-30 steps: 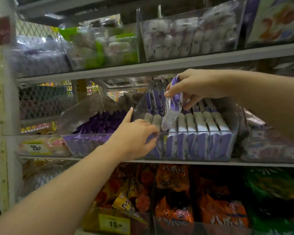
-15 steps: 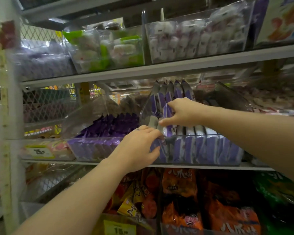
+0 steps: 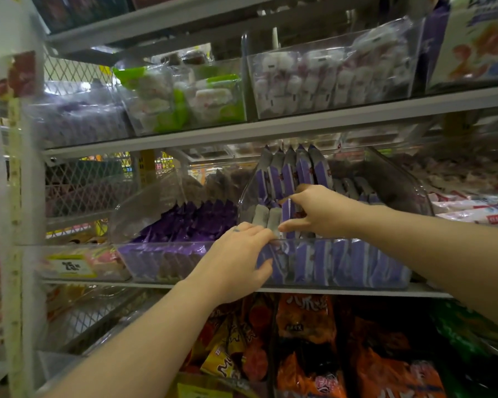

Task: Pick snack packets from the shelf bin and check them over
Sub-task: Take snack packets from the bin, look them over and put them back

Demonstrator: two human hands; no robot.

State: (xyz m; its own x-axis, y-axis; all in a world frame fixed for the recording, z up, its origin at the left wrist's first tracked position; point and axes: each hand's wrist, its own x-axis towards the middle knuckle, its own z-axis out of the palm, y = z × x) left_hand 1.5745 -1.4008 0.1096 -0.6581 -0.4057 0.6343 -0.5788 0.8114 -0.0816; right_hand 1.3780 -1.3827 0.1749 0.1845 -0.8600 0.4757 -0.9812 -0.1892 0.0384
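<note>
A clear plastic bin [image 3: 397, 179] on the middle shelf holds upright rows of purple-and-white snack packets [image 3: 345, 262]. My right hand [image 3: 319, 211] reaches into the bin from the right, its thumb and fingers pinched on one purple packet [image 3: 288, 209] standing among the front rows. My left hand [image 3: 239, 259] rests on the bin's front left corner, fingers curled over the clear rim. A second stack of the same packets [image 3: 296, 170] stands taller at the back of the bin.
Beside it on the left sits another clear bin [image 3: 144, 208] of darker purple packets. The shelf above carries bins of white and green sweets [image 3: 184, 96]. Orange snack bags [image 3: 308, 320] hang below. A yellow price tag [image 3: 69, 265] marks the shelf edge at left.
My right hand came down from above the bin, where it held a packet up, and pushed the packet back among the front rows. My left hand stayed on the bin's front corner.
</note>
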